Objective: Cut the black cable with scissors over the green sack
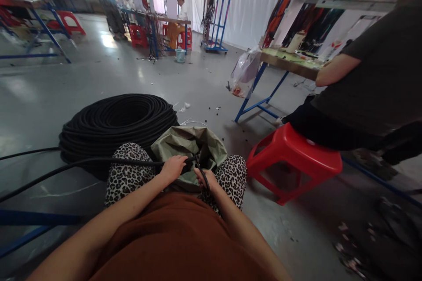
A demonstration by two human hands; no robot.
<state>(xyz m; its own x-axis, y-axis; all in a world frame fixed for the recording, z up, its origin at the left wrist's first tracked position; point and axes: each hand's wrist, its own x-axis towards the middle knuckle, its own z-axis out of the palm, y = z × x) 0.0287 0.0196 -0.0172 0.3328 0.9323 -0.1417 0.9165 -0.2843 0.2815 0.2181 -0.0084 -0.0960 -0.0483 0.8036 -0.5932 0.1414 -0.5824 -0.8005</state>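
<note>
Crowding the hands: cable coil (118, 125), green sack (189, 147), red stool (293, 158)

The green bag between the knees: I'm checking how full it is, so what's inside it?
Both hands, left and right, hold the black cable at the green bag mouth. Its contents are hidden by hands and folds.

Left hand (172, 167): fingers curled over black cable (99, 162), tips hidden. Right hand (205, 178): fingertips concealed inside olive bag (189, 145). Cable: cut off at left frame edge. Seated co-worker (372, 79): head cropped. Floor debris, lower right: blurred.
</note>
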